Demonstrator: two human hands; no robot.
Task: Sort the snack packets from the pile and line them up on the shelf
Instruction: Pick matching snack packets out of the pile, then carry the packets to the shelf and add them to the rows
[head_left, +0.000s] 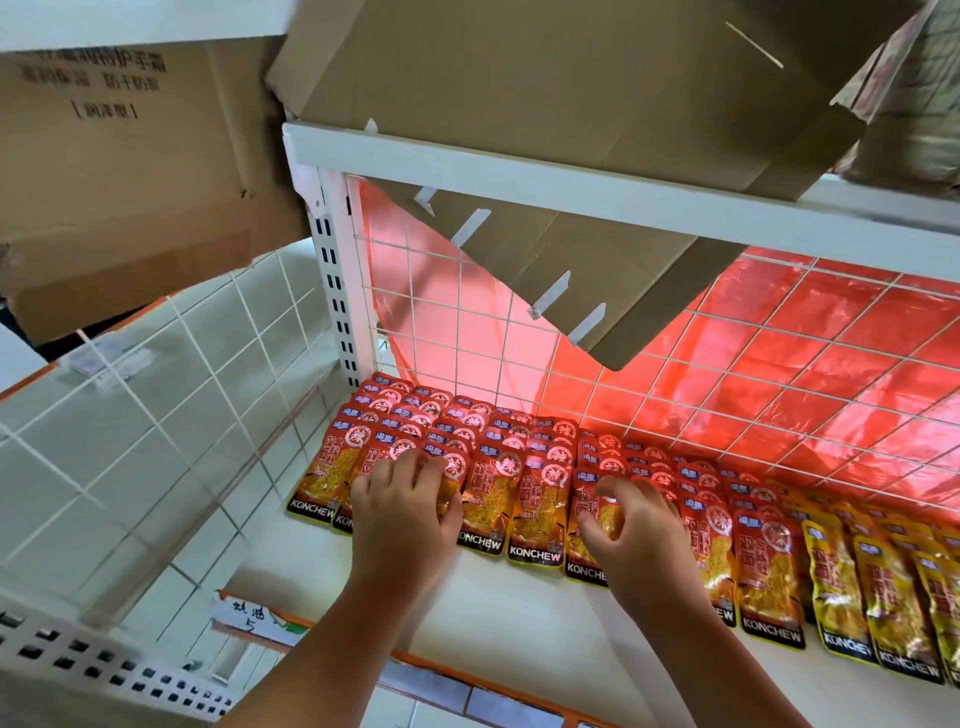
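Bright even light; red backlit glow behind; wide-angle bending at edges.

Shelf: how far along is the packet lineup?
Done: red packets sit in overlapping rows from the left end of the shelf, and yellow packets follow at right. In hand: left hand and right hand touch front-row red packets, apparently straightening them. Left: cannot tell; nothing unsorted shows, and the shelf runs out of frame at right.

Red snack packets (540, 499) marked KONCHEW lay flat in overlapping rows across the lower middle of the frame, tops toward the back; yellow packets (841, 587) with the same mark lay in like rows just beside them at lower right; all rested on the white shelf (519, 613).
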